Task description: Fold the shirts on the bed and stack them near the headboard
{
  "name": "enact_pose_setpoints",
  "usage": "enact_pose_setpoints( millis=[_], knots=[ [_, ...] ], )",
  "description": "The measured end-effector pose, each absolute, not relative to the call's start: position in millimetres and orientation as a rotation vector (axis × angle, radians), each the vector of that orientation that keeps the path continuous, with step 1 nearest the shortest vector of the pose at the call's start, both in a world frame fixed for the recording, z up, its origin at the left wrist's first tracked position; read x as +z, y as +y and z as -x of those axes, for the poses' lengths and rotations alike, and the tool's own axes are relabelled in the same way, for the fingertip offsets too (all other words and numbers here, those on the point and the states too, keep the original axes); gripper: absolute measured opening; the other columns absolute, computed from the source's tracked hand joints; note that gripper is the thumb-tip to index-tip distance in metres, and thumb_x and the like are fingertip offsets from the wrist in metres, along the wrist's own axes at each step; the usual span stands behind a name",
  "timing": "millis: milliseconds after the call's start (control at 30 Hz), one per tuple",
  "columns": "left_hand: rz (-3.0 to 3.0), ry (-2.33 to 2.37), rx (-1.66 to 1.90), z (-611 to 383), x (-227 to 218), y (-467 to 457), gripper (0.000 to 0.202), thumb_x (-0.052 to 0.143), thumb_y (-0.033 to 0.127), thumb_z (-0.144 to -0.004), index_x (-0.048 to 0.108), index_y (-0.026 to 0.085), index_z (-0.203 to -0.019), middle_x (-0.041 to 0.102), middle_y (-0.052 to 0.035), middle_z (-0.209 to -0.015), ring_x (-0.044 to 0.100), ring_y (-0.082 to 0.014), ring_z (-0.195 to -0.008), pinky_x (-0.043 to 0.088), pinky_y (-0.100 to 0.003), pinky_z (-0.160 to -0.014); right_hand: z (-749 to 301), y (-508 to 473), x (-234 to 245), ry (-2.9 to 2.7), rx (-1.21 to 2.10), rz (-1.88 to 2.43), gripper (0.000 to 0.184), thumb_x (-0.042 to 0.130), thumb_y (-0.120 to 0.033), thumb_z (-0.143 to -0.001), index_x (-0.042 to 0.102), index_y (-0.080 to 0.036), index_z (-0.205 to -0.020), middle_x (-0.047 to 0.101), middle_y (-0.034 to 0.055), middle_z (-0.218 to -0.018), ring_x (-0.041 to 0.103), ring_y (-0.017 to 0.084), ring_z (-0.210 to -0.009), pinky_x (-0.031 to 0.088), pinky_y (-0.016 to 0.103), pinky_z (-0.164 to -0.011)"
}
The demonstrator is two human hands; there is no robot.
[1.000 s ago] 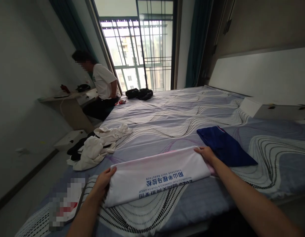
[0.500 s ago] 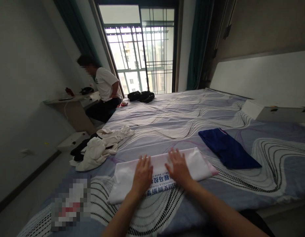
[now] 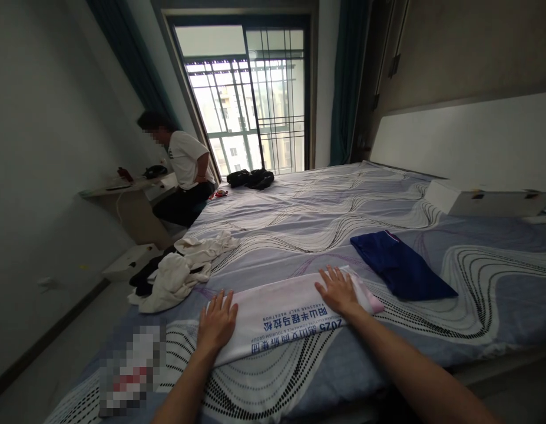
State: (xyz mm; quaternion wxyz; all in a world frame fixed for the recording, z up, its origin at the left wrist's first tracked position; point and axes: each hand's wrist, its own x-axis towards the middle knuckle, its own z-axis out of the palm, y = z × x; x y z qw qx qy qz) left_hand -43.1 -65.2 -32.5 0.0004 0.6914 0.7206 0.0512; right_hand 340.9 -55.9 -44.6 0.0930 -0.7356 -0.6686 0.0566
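A white shirt (image 3: pixel 273 300) with blue printed lettering lies folded into a long flat strip near the front of the bed. My left hand (image 3: pixel 217 321) rests flat on its left end, fingers spread. Over toward the right end, my right hand (image 3: pixel 337 290) lies flat on the cloth with its fingers apart. A pinkish part of the shirt shows beyond that hand. To the right of the shirt is a folded dark blue garment (image 3: pixel 400 265), touched by neither hand.
Crumpled white clothes (image 3: pixel 171 280) with something dark lie at the bed's left edge. A blurred-out item (image 3: pixel 131 371) is at front left. Dark bundles (image 3: pixel 250 178) lie at the far end. A person (image 3: pixel 187 159) sits by a desk (image 3: pixel 122 187). A white box (image 3: pixel 485 197) stands at right.
My hands have slid apart along the shirt, the left one toward its left end and the right one toward its right end. More of the lettering now shows between them.
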Motion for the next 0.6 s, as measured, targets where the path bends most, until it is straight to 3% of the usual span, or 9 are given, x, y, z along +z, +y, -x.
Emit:
enact_pose_setpoints(
  millis=[200,433,600],
  knots=[
    [-2.076,2.327,0.171,76,-36,-66,0.062,0.021,0.042,-0.099,0.032,0.019,-0.156,0.028,-0.0091,-0.165,0.024,-0.0321,-0.151,0.024,-0.055,-0.119,-391,-64,-61,-1.859,0.133,2.321,0.062,0.03,-0.056,-0.1,0.027,-0.033,-0.158,0.018,0.0012,-0.167,0.012,0.028,-0.153,0.01,0.057,-0.119],
    [-2.115,2.382,0.182,97,-42,-76,0.06,0.023,0.038,-0.099,0.03,0.02,-0.156,0.032,-0.0091,-0.163,0.029,-0.0333,-0.149,0.025,-0.06,-0.117,-427,-78,-67,-1.815,0.123,2.421,0.065,0.025,-0.057,-0.101,0.018,-0.031,-0.16,0.017,0.0018,-0.167,0.014,0.027,-0.153,0.012,0.055,-0.121],
    [-2.146,2.448,0.13,113,-47,-106,0.059,0.026,0.035,-0.097,0.038,0.019,-0.153,0.035,-0.0115,-0.161,0.03,-0.036,-0.148,0.028,-0.061,-0.115,-447,-105,-76,-1.842,0.025,2.404,0.064,0.026,-0.053,-0.101,0.025,-0.025,-0.159,0.02,0.0017,-0.166,0.017,0.026,-0.152,0.022,0.051,-0.12]
  ],
)
